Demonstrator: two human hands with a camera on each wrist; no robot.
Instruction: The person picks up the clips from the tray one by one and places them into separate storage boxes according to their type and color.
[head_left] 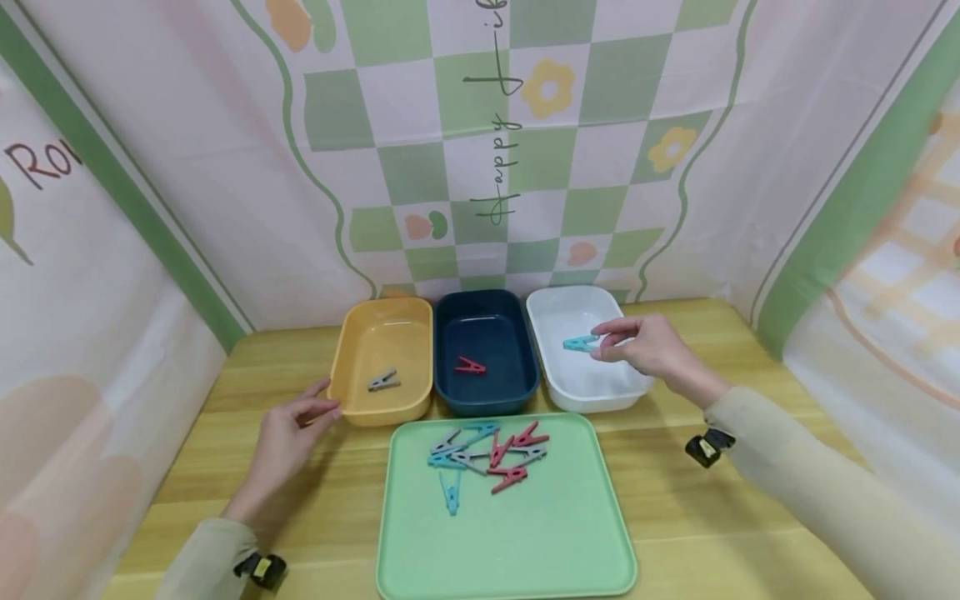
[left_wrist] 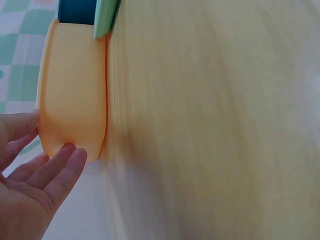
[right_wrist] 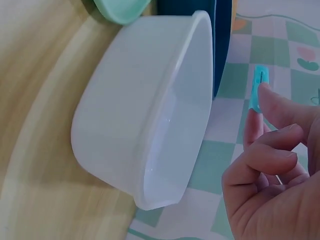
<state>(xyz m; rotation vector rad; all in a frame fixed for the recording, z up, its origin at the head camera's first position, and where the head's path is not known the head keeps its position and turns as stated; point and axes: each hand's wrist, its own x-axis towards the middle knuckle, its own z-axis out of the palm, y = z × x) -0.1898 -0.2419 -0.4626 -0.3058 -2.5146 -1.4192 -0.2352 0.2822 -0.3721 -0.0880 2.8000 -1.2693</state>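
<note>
My right hand [head_left: 651, 346] pinches a light blue clothespin [head_left: 580, 343] between thumb and fingers, above the white bin [head_left: 558, 367]. In the right wrist view the same clothespin [right_wrist: 259, 87] is held clear of the bin's rim. My left hand [head_left: 288, 433] touches the near left corner of the yellow bin [head_left: 360, 337], its fingers fairly straight; the left wrist view shows the fingertips against the bin's wall [left_wrist: 75, 90]. A grey clothespin [head_left: 384, 381] lies in the yellow bin. Inside the dark blue bin [head_left: 487, 400] lies a red clothespin [head_left: 470, 366].
Before the bins, a green tray [head_left: 510, 550] carries several blue, red and grey clothespins [head_left: 487, 454] towards its far edge. All stand on a wooden table [head_left: 697, 500]. A patterned cloth [head_left: 480, 167] hangs close behind the bins, with more cloth at both sides.
</note>
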